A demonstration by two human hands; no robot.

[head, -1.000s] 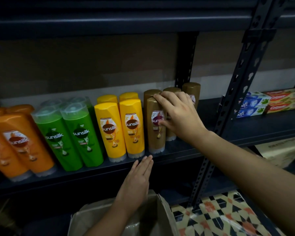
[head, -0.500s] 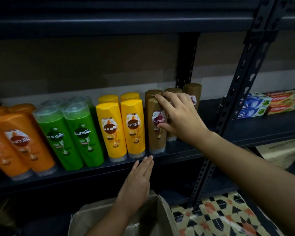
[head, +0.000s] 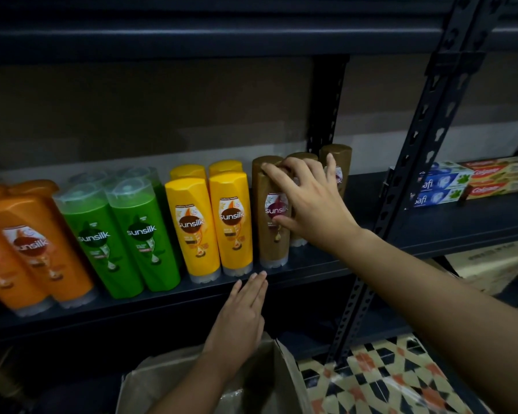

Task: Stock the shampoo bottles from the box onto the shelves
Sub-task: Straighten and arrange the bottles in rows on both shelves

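The right hand (head: 308, 204) reaches forward on an outstretched bare forearm, fingers spread and curved, thumb below them. The left hand (head: 240, 318) lies lower and nearer the body, palm down, fingers straight and held together, pointing forward, holding nothing.

Right of the right hand we see blue Safi toothpaste boxes (head: 441, 186), with red Colgate toothpaste boxes (head: 495, 179) stacked just beside them. Below that hand we note patterned floor tiles (head: 380, 380); lower right of it, a pale carton (head: 491, 265), print unreadable.
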